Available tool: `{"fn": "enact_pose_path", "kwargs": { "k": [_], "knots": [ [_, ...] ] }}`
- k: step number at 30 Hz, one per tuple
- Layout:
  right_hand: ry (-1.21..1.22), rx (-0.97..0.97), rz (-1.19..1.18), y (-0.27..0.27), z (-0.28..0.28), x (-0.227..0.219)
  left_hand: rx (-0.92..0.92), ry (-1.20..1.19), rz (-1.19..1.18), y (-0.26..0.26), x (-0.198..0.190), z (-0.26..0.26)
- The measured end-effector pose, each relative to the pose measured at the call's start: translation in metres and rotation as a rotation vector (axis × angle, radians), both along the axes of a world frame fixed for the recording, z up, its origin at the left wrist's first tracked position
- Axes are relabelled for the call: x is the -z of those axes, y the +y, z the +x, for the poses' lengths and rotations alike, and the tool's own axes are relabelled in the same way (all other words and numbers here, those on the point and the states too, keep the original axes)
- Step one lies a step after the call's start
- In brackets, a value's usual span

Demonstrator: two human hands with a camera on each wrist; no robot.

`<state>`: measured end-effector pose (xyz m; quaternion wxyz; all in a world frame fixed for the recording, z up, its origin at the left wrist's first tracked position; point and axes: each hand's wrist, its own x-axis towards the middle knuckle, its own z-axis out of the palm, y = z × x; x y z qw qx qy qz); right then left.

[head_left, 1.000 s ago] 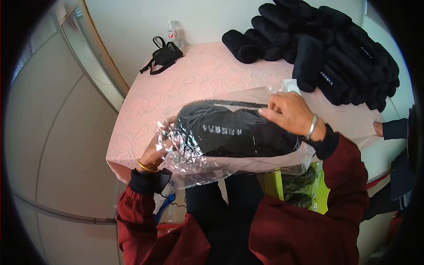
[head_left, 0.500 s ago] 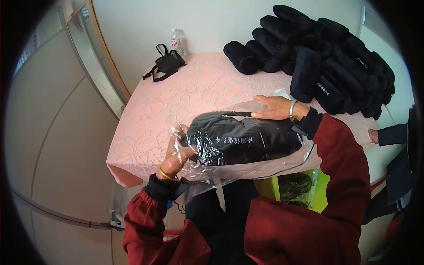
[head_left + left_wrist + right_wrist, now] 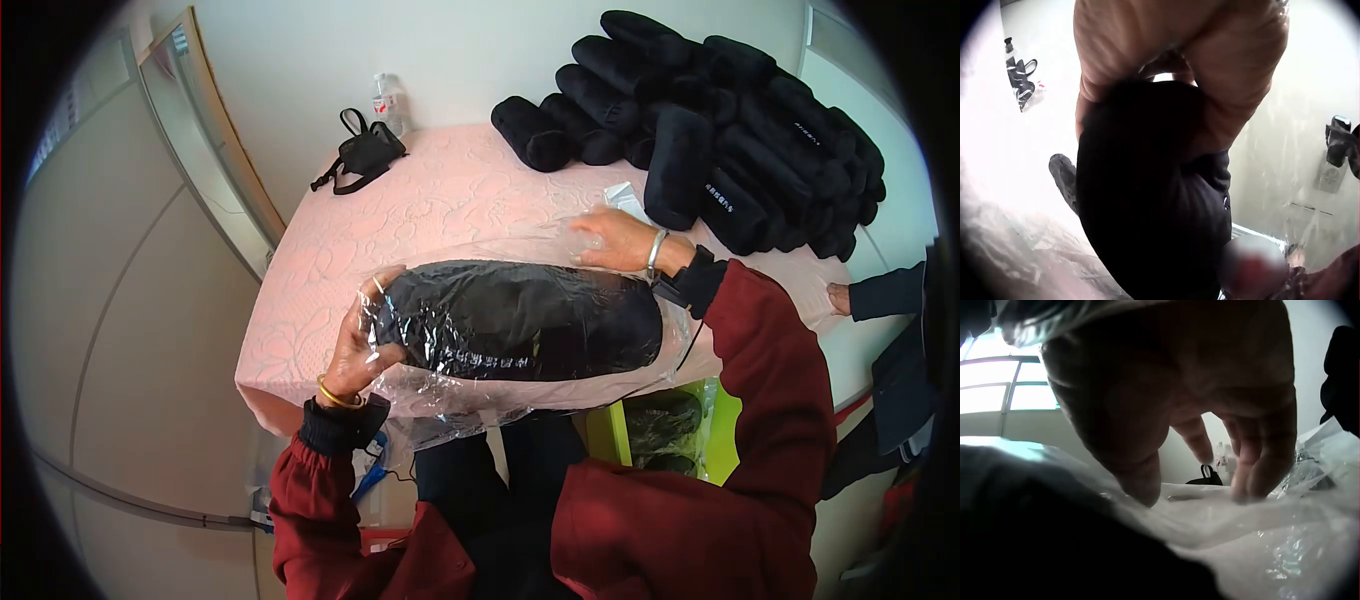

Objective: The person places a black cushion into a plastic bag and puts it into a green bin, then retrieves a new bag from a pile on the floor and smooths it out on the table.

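A black bolster cushion (image 3: 520, 315) with white lettering along its near side lies across the front of the table inside a clear plastic bag (image 3: 450, 425). My left hand (image 3: 362, 345) grips the cushion's left end, thumb on the near side and fingers on the far side, with shiny film over them. In the left wrist view the dark cushion (image 3: 1147, 187) fills the palm. Beyond the cushion's far right edge is my right hand (image 3: 622, 242), thumb and fingers spread apart. In the right wrist view its fingertips (image 3: 1254, 487) touch the crumpled film.
Many similar black cushions (image 3: 680, 165) are piled at the back right of the pink-covered table (image 3: 450, 190). A black strapped pouch (image 3: 368, 152) and a plastic bottle (image 3: 387, 105) stand at the back left. Below the front edge is a green box (image 3: 728, 440); another person's hand (image 3: 838, 298) is at right.
The cushion has rolled so its lettering sits lower and nearer me, and the zip is out of sight. My right hand has come off its top to the far side, with the fingers spread.
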<state>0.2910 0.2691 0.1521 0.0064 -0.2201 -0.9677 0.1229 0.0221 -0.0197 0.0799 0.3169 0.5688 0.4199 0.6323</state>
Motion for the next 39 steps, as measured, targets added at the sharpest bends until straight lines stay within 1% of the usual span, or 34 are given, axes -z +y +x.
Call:
{"fn": "enact_pose_path", "kwargs": {
  "k": [1,2,4,5,6,8,9,10,13,16,17,18,20,21,22,24,25,26,28,29,30,32,33,34,37,38,39],
  "knots": [
    [0.077,-0.069,0.111,0.002,-0.001,0.004,-0.002,-0.001,-0.001,-0.002,-0.002,0.001],
    [0.078,-0.071,0.110,0.005,-0.002,0.007,-0.005,0.061,0.007,-0.005,-0.007,0.002],
    [0.184,-0.179,0.304,0.005,-0.008,0.006,-0.010,0.189,0.026,-0.009,-0.020,0.004],
    [0.238,-0.232,0.404,0.006,-0.011,0.005,-0.009,0.194,0.028,-0.008,-0.021,0.004],
    [0.241,-0.230,0.408,0.012,-0.017,0.008,-0.015,0.220,0.012,-0.008,-0.020,0.003],
    [0.266,-0.371,0.333,0.031,-0.032,0.024,-0.024,0.271,-0.019,-0.010,-0.016,0.002],
    [0.277,-0.440,0.294,0.029,-0.037,0.023,-0.020,0.273,-0.016,-0.010,-0.015,0.001],
    [0.279,-0.436,0.296,0.029,-0.038,0.021,-0.019,0.285,-0.026,-0.010,-0.014,0.000],
    [0.053,-0.271,0.060,0.021,-0.046,0.016,-0.017,0.308,-0.048,-0.011,-0.013,0.000],
    [0.021,-0.234,0.086,0.030,-0.046,0.018,0.006,0.448,0.041,-0.010,-0.018,0.014],
    [0.001,-0.216,0.101,0.034,-0.047,0.019,0.002,0.448,0.041,-0.011,-0.011,0.016],
    [-0.001,-0.220,0.101,0.036,-0.046,0.017,-0.019,0.351,-0.009,-0.013,0.003,0.019],
    [0.266,-0.104,0.056,0.037,-0.037,0.010,-0.057,0.153,-0.114,-0.016,0.025,0.023],
    [0.400,-0.040,0.033,0.039,-0.033,0.011,-0.055,0.150,-0.117,-0.016,0.025,0.023],
    [0.397,-0.035,0.032,0.042,-0.029,0.013,-0.070,0.196,-0.099,-0.015,0.022,0.024],
    [0.445,0.077,0.038,0.048,-0.021,0.014,-0.101,0.286,-0.059,-0.011,0.011,0.026],
    [0.468,0.132,0.042,0.049,-0.018,0.015,-0.098,0.281,-0.058,-0.009,0.005,0.026],
    [0.461,0.133,0.043,0.050,-0.016,0.016,-0.080,0.250,-0.059,-0.006,-0.002,0.023],
    [0.470,0.275,-0.227,0.045,-0.009,0.014,-0.041,0.188,-0.063,-0.005,-0.010,0.017],
    [0.475,0.350,-0.361,0.042,-0.004,0.013,-0.036,0.184,-0.063,-0.004,-0.006,0.016],
    [0.474,0.357,-0.358,0.038,0.004,0.011,-0.070,0.129,-0.121,-0.003,0.001,0.014],
    [0.590,0.187,-0.119,0.027,0.023,0.008,-0.128,0.021,-0.242,0.000,0.017,0.008],
    [0.644,0.106,0.000,0.024,0.033,0.009,-0.112,0.021,-0.247,0.002,0.021,0.005],
    [0.640,0.126,0.000,0.023,0.047,0.011,-0.112,0.023,-0.219,0.005,0.025,0.001],
    [0.415,0.110,0.075,0.021,0.090,0.018,-0.095,0.015,-0.165,0.012,0.034,-0.004],
    [0.411,0.124,0.076,0.012,0.098,0.021,-0.104,0.025,-0.182,0.012,0.033,-0.005],
    [0.360,0.108,0.020,0.000,0.103,0.025,-0.116,0.040,-0.197,0.013,0.030,-0.006]
  ]
}}
